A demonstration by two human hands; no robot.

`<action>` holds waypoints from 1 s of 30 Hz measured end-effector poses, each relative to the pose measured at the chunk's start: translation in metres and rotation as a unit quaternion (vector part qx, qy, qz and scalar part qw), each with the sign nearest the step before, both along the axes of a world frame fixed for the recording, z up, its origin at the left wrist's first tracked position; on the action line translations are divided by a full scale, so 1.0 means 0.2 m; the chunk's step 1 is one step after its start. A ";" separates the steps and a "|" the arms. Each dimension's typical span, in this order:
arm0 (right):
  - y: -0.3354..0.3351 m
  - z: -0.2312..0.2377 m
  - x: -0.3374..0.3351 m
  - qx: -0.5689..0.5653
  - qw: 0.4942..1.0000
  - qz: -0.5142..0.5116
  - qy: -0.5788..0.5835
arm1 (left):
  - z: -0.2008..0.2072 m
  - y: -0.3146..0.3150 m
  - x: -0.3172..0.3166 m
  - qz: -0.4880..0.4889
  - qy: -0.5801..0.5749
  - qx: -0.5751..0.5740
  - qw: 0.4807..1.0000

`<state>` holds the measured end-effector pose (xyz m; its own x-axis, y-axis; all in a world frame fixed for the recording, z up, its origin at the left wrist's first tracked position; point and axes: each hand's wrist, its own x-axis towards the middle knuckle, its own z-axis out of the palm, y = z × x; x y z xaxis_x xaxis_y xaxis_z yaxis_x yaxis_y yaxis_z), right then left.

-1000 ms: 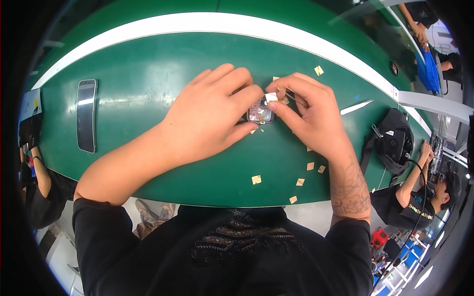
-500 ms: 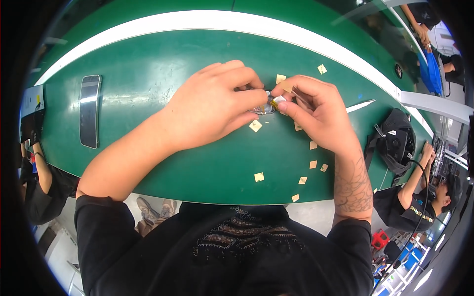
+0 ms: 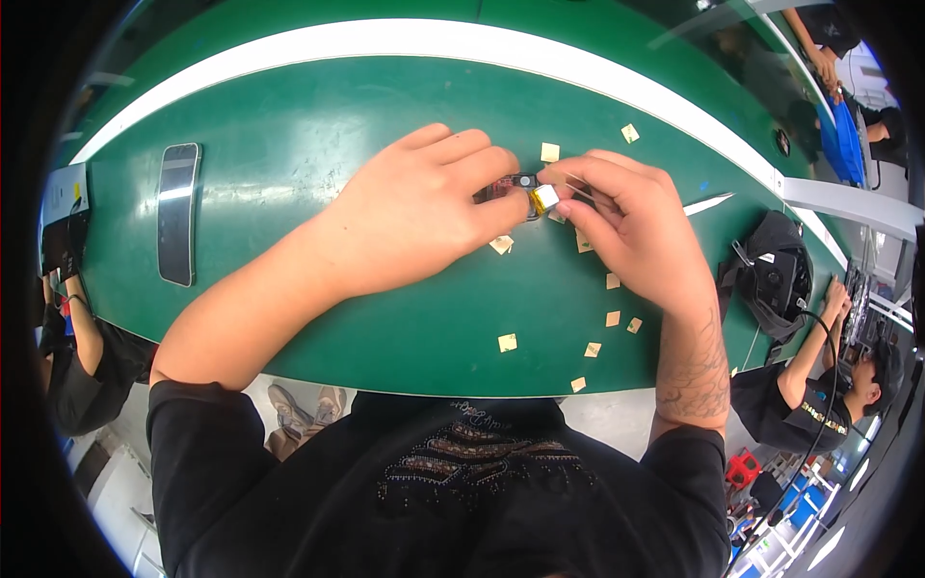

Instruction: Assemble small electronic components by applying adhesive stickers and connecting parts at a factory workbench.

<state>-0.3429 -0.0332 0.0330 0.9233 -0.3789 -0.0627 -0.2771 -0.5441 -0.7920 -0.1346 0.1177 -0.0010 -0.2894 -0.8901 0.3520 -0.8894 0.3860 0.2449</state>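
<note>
My left hand (image 3: 424,207) is closed round a small dark electronic device (image 3: 525,180), most of it hidden under the fingers. A small white battery with yellow tape (image 3: 546,197) sits at the device's right end, tilted, beside my left fingertips. Thumb and forefinger of my right hand (image 3: 626,217) are bent about the battery's right side, pinching at its edge. Several cream adhesive squares lie around my hands, among them one square (image 3: 550,152) beyond the right forefinger and another square (image 3: 501,244) under the left fingers.
A dark-screened phone (image 3: 177,214) lies at the left of the green table (image 3: 385,337). To the right are a pointed white strip (image 3: 708,203) and a black bag (image 3: 774,275) with a cable. A white rail (image 3: 385,37) crosses the back. Co-workers sit at both sides.
My left hand has turned and its fingers have shifted, baring more of the device. The battery has tilted, showing more of its white face. My right hand has moved slightly right.
</note>
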 end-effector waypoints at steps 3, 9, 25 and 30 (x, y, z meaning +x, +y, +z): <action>0.04 -0.01 0.01 -0.060 0.998 0.007 -0.029 | 0.00 0.00 0.00 0.001 -0.002 -0.008 1.000; 0.10 -0.03 0.02 -0.105 0.994 -0.001 -0.025 | 0.00 -0.01 0.01 -0.005 0.031 -0.008 0.999; 0.10 -0.07 0.03 -0.048 0.997 -0.034 -0.054 | 0.02 -0.02 0.03 0.011 0.133 0.047 0.990; 0.09 -0.09 0.04 -0.025 0.997 -0.045 -0.054 | 0.01 -0.02 0.03 0.018 0.135 0.044 0.990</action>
<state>-0.3357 -0.0147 0.0151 0.8858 -0.4608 0.0554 -0.2415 -0.5596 -0.7928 -0.1292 0.1128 0.0008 -0.1628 -0.9286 0.3335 -0.7992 0.3224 0.5073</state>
